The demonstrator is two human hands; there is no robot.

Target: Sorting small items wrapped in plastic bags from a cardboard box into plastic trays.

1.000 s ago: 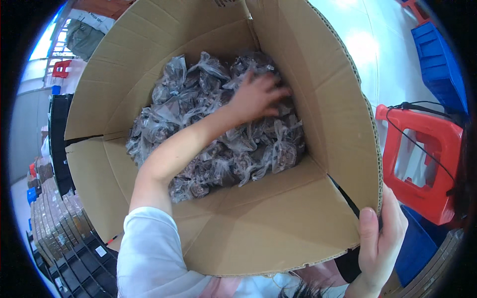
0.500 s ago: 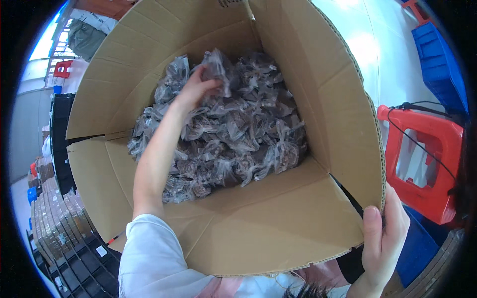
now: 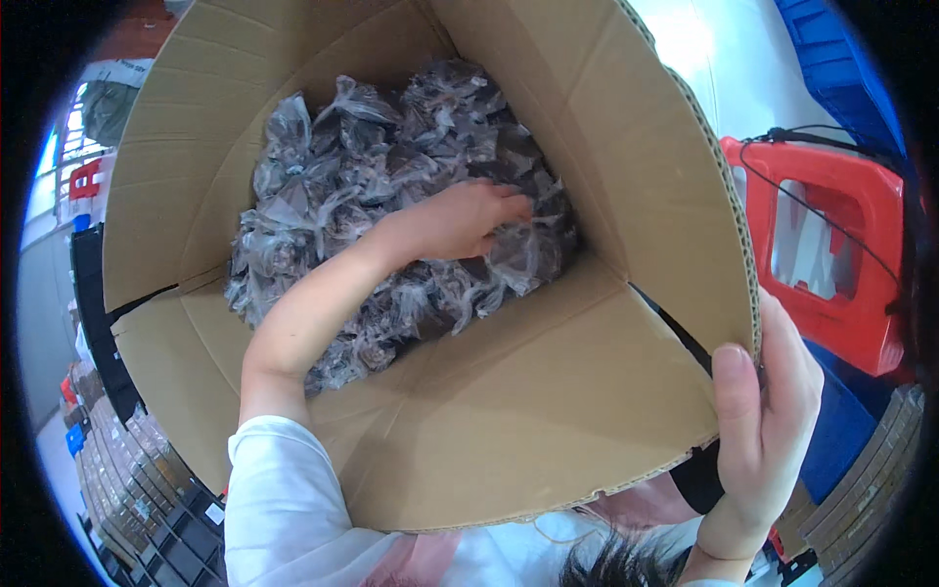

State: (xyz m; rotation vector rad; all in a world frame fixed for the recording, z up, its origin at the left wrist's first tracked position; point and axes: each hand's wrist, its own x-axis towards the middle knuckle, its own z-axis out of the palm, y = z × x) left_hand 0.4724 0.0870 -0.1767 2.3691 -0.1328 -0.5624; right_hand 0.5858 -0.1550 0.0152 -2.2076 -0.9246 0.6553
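Observation:
A large open cardboard box (image 3: 528, 391) stands before me, its flaps raised. Inside lies a heap of small knotted clear plastic bags (image 3: 342, 166) with dark contents that I cannot make out. My left hand (image 3: 460, 220) reaches into the right part of the heap, thumb and fingers apart and touching the bags; I see none lifted. Along the box's near right edge, my right hand (image 3: 768, 401) grips the cardboard wall, thumb on the inner side and fingers outside.
To the right stand a red plastic stool (image 3: 827, 245) with a black cable over it and a blue crate (image 3: 841, 68). Stacked flat cartons (image 3: 127, 470) and a black crate (image 3: 181, 538) are at the left. More flat cardboard (image 3: 871, 489) lies at the lower right.
My left hand has moved from the far left of the heap to its right side, away from the bag it was touching. The right hand keeps its grip; the view has shifted slightly.

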